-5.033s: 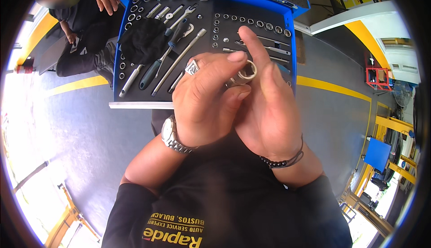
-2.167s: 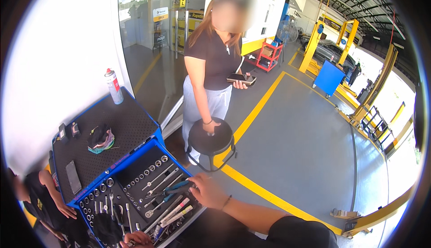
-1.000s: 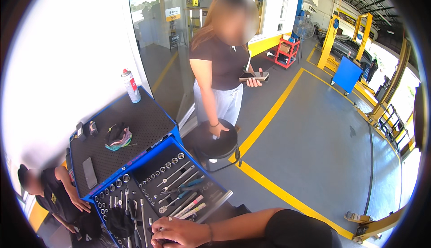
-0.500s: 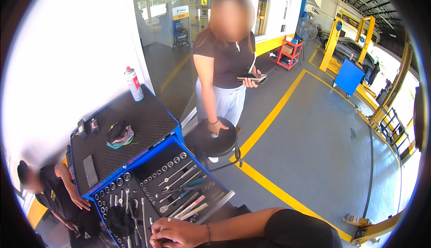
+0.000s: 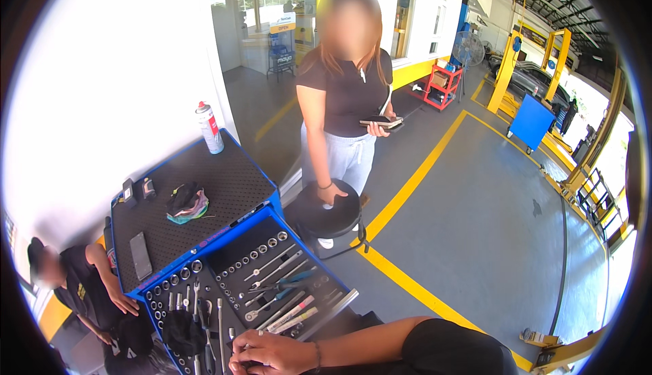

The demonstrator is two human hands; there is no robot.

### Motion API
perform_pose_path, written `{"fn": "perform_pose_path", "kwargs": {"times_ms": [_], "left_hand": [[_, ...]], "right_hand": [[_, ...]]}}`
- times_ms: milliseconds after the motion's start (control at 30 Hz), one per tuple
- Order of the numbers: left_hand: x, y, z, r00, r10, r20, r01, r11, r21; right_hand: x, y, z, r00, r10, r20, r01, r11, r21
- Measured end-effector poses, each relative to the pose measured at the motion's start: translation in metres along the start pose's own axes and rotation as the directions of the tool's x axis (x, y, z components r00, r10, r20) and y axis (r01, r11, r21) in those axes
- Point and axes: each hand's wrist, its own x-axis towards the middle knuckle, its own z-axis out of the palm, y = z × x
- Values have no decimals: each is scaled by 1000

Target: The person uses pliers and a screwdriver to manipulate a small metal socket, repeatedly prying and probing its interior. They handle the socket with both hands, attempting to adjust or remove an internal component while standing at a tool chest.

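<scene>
My right hand (image 5: 268,352) rests at the near edge of an open tool drawer (image 5: 216,261). Its fingers are bent and closed over something dark that I cannot make out. A ring and a dark bracelet show on that hand and wrist. My left hand is not in view. Beside the hand, the drawer's dark liner holds rows of sockets (image 5: 246,261), ratchets (image 5: 252,315), a wrench (image 5: 197,290) and screwdrivers. A black cloth-like bundle (image 5: 182,331) lies over some of the tools at the drawer's left.
On the blue cabinet's top (image 5: 224,192) are a spray can (image 5: 211,129), a phone (image 5: 140,255) and a small bundle (image 5: 187,204). A person (image 5: 346,97) touches a round black stool (image 5: 329,212). Another person (image 5: 88,287) sits at left. Yellow floor lines (image 5: 421,175) run beyond.
The whole view has shifted slightly, so the cabinet and drawer sit a little further right. My right hand stays in almost the same place and pose. The standing person keeps a hand on the stool.
</scene>
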Motion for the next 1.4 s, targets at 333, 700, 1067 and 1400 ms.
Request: {"fn": "perform_pose_path", "kwargs": {"times_ms": [333, 700, 1067, 1400], "left_hand": [[-4, 3, -1, 1000, 0, -1, 0, 1000, -1], [0, 2, -20, 963, 244, 119, -260, 955, 146], [-7, 20, 5, 985, 153, 81, -169, 948, 271], [-13, 24, 10, 980, 92, 179, -140, 951, 274]], "right_hand": [[-4, 4, 9, 999, 50, 16, -49, 997, -65], [-14, 15, 17, 976, 211, 47, -213, 976, 44], [-15, 21, 18, 987, 122, 101, -108, 984, -140], [-16, 13, 15, 997, 69, 34, -64, 991, -115]]}}
